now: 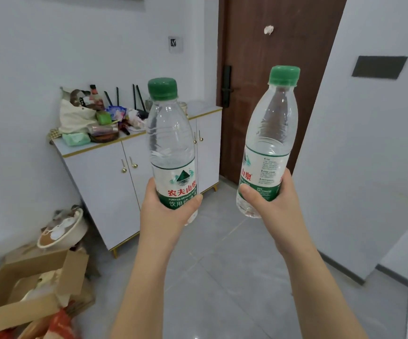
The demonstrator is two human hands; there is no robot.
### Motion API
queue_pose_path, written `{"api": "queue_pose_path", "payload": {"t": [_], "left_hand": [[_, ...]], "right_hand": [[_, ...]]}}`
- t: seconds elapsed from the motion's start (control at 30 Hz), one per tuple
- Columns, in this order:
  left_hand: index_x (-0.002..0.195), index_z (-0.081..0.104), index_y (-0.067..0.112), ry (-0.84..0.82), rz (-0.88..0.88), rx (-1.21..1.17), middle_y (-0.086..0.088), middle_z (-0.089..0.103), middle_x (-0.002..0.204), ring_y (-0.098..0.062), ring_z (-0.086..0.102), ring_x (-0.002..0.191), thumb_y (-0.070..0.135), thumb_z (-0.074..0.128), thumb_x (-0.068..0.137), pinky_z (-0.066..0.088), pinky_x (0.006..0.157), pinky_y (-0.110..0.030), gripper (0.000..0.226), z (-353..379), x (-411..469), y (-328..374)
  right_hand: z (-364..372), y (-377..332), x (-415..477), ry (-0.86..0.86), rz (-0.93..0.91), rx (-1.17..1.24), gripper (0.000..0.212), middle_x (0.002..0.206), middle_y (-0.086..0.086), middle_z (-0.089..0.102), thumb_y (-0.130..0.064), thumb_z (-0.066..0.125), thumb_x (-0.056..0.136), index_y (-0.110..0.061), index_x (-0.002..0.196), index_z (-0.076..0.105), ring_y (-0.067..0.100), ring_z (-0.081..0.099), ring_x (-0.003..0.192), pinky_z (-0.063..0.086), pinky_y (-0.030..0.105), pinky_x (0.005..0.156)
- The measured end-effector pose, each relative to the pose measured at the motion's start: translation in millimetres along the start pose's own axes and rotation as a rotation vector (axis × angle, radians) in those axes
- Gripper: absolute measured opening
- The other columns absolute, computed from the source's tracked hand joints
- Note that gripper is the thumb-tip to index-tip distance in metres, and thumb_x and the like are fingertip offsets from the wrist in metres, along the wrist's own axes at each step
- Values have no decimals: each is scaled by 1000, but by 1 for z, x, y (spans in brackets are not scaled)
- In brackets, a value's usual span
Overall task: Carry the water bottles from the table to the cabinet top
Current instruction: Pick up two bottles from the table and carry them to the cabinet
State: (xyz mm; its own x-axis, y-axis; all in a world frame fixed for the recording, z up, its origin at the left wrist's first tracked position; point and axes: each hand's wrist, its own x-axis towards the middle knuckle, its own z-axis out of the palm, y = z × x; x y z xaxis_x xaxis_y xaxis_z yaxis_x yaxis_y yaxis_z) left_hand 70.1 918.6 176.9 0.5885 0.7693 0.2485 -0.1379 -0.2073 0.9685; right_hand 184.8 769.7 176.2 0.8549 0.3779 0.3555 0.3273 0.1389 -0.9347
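Two gripped, left bottle (pixel 171 152), right bottle (pixel 269 143) tilted, seemingly full

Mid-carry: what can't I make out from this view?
Head view:
Middle of the cabinet top: hidden behind the left-hand water bottle.
That bottle's lower body: mostly covered by the left hand.
The table: outside the frame.
The clutter on the cabinet: too small to identify.

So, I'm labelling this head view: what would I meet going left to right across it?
cardboard box → cloth bag → left bottle → right bottle → dark wall panel
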Motion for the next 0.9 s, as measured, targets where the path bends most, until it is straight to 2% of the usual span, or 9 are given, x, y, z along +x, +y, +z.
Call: {"api": "queue_pose_path", "payload": {"t": [0.17, 0.3, 0.37, 0.43, 0.5, 0.57, 0.67, 0.8, 0.9], "left_hand": [[100, 54, 39, -26, -15, 24, 22, 67, 97, 10, 64, 84, 13, 85, 68, 51, 69, -18, 51, 37, 73, -26], [97, 55, 37, 0, -22, 37, 23, 69, 91, 7, 65, 82, 11, 85, 66, 58, 77, -38, 50, 81, 141, -50], [98, 55, 34, 4, -20, 37, 20, 69, 94, 4, 66, 83, 10, 85, 66, 59, 79, -42, 50, 106, 176, -55], [99, 56, 33, -10, -20, 40, 17, 70, 97, 3, 66, 84, 9, 85, 67, 58, 80, -42, 50, 130, 212, -57], [100, 57, 33, -13, -23, 39, 17, 71, 96, 2, 67, 85, 10, 85, 67, 58, 80, -43, 49, 152, 246, -61], [100, 57, 35, 6, -25, 33, 19, 71, 95, 2, 66, 85, 12, 86, 66, 58, 81, -43, 50, 173, 276, -68], [102, 57, 35, 28, -43, 20, 19, 71, 96, 1, 67, 86, 13, 86, 66, 59, 80, -44, 51, 198, 313, -83], [102, 57, 34, 26, -53, 10, 17, 71, 96, 0, 67, 85, 10, 85, 67, 59, 77, -40, 51, 220, 363, -100], [102, 57, 33, 9, -54, -13, 17, 71, 94, -1, 68, 84, 7, 84, 68, 58, 69, -31, 50, 238, 406, -113]], "right_hand": [[6, 41, 72, -17, -7, 22, 55, 107, -24, 67, -18, 80, 79, -33, 123, 50, -2, 63, 103, 52, 27, 88], [4, 72, 148, -52, -4, 49, 63, 112, -23, 66, -32, 84, 72, -36, 124, 48, 0, 63, 107, 52, 27, 90], [0, 83, 192, -69, -4, 51, 63, 112, -22, 67, -34, 80, 69, -36, 124, 49, -1, 63, 107, 52, 26, 89], [-6, 91, 239, -82, -15, 33, 67, 113, -19, 67, -36, 77, 67, -30, 128, 50, 0, 64, 106, 53, 26, 88], [-12, 99, 283, -105, -35, 10, 67, 110, -20, 67, -34, 78, 67, -29, 128, 49, -2, 64, 103, 54, 19, 82], [-16, 109, 322, -125, -55, 0, 60, 106, -21, 67, -23, 80, 74, -28, 125, 50, -3, 64, 100, 53, 14, 77], [-18, 130, 368, -139, -49, 4, 52, 102, -23, 69, -13, 78, 77, -31, 118, 52, -2, 66, 98, 53, 14, 75], [-16, 156, 419, -119, -29, -7, 53, 100, -28, 68, -14, 79, 76, -35, 116, 51, -6, 65, 96, 52, 12, 73], [-9, 173, 457, -120, -21, -10, 50, 96, -34, 66, -21, 78, 73, -36, 112, 51, -9, 64, 95, 51, 10, 72]]}}
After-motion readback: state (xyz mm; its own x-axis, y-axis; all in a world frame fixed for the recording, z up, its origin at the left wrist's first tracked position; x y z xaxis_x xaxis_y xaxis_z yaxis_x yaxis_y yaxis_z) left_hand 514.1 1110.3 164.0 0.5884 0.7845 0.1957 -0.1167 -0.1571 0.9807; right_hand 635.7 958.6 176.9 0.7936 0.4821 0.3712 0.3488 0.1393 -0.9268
